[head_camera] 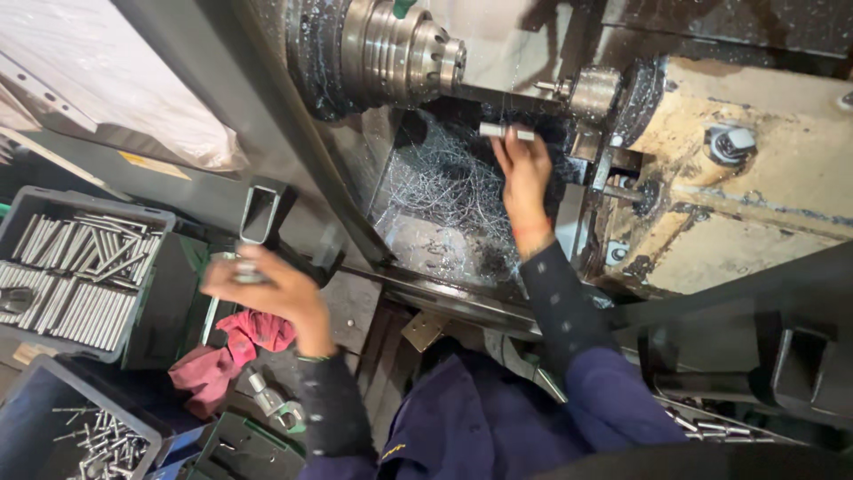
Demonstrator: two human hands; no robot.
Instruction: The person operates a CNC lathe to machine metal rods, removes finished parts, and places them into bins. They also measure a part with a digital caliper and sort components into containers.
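My right hand (524,169) reaches into the lathe and grips a short metal rod (506,132) just below the steel chuck (400,53). My left hand (262,289), blurred, hovers outside the machine near the door handle (258,216), fingers curled on a small metal piece (244,271). Both arms wear dark blue sleeves.
Tangled metal shavings (444,182) fill the lathe bed. A grey crate (27,213) of long metal rods sits at left, another dark bin (35,400) with small parts at lower left. A red rag (231,351) lies below my left hand. The tool turret (604,98) stands right of the chuck.
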